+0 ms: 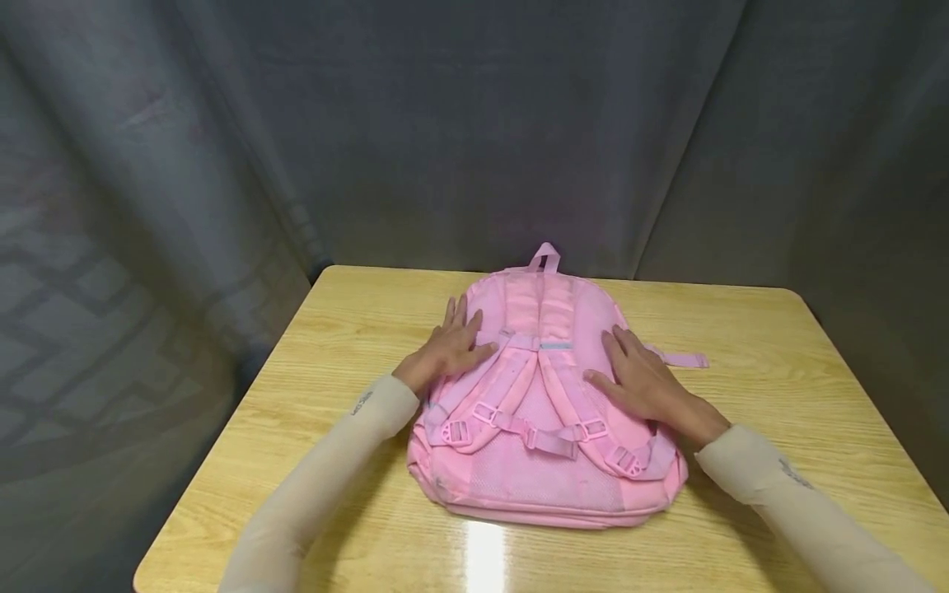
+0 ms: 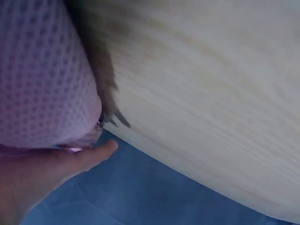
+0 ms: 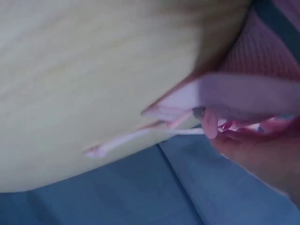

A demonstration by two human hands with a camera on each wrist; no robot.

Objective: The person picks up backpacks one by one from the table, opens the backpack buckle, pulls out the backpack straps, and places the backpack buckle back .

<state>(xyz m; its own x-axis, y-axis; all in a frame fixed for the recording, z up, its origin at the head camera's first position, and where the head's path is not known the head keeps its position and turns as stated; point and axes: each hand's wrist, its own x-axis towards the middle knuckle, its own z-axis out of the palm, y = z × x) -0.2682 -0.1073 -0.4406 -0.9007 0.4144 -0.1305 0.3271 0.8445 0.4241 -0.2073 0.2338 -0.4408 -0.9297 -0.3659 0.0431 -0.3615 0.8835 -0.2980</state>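
A pink backpack (image 1: 549, 482) lies on the table with its shoulder straps and buckles facing up and its top loop (image 1: 546, 255) toward the back. My left hand (image 1: 448, 346) rests on its upper left side, fingers spread and straight. On the opposite side my right hand (image 1: 641, 379) lies against the bag with extended fingers. A chest strap with a buckle (image 1: 530, 436) joins the two shoulder straps. In the left wrist view, the thumb (image 2: 89, 157) shows beside the mesh side of the bag. A loose pink strap (image 3: 122, 140) trails past the right hand in the right wrist view.
The wooden table (image 1: 296, 436) has rounded corners and carries a bright light reflection at its front. Grey curtains (image 1: 474, 148) hang behind it and along both sides. A strap end (image 1: 685, 360) sticks out from the bag's right side onto the tabletop.
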